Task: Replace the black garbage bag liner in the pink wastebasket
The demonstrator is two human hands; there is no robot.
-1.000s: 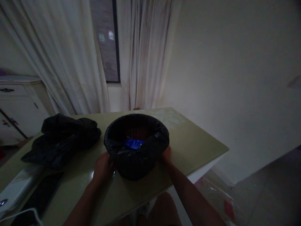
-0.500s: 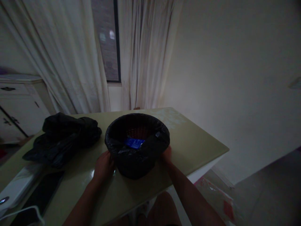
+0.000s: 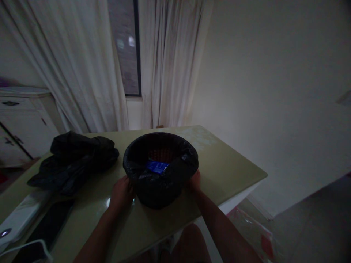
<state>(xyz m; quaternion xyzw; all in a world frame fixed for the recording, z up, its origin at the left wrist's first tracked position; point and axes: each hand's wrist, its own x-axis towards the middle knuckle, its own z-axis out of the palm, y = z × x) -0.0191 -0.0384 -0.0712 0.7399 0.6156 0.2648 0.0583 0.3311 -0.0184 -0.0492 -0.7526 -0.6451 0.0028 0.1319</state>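
Almost nothing has moved since the frame a second ago: both hands stay pressed to the sides of the basket (image 3: 160, 170), and the whole scene has only slid a touch to the right and up in the view, as from a small turn of the head. The left hand (image 3: 120, 193) now sits slightly higher against the basket's left wall than it did then.

Between the two hands the basket stands upright on the table (image 3: 227, 168), its round mouth facing up. It has no marked long axis; it is broad and low, wider at the rim than at the base. A black plastic liner (image 3: 161, 184) is folded over the rim and hangs down the outer wall in wrinkles, hiding most of it. Inside, a reddish woven wall shows at the far side, and a small blue packet (image 3: 156, 167) lies on the liner near the front of the opening.

The left hand cups the liner-covered left wall, fingers curled toward it. The right hand (image 3: 194, 181) presses the right wall just below the rim; its fingers are hidden behind the basket, so how tightly they close cannot be told.

Beyond the left hand, well apart from the basket, a crumpled black bag (image 3: 74, 160) lies on the table.
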